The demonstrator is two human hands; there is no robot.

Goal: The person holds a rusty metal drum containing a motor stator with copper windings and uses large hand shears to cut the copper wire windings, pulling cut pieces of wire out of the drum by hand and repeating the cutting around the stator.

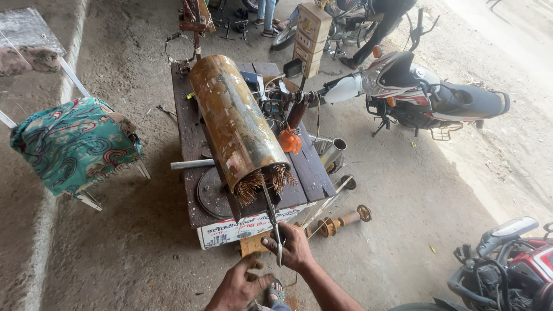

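**Pulling copper windings from a rusty motor casing**

I see my left hand point(239, 285) hanging loosely curled and holding nothing, below the table's point(190, 144) near edge. My right hand point(294, 247) grips a thin metal tool point(271, 210), its tip among frayed copper wires point(262, 181) at the near mouth of a rusty cylinder point(233, 118) lying along the table. I judge the prying is underway; next calls for steady leverage.

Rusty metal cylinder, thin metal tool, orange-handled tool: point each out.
Rusty metal cylinder point(233, 118): head view, middle of its curved side.
Thin metal tool point(271, 210): head view, mid-shaft above the right hand point(291, 247).
Orange-handled tool point(290, 140): head view, orange grip.
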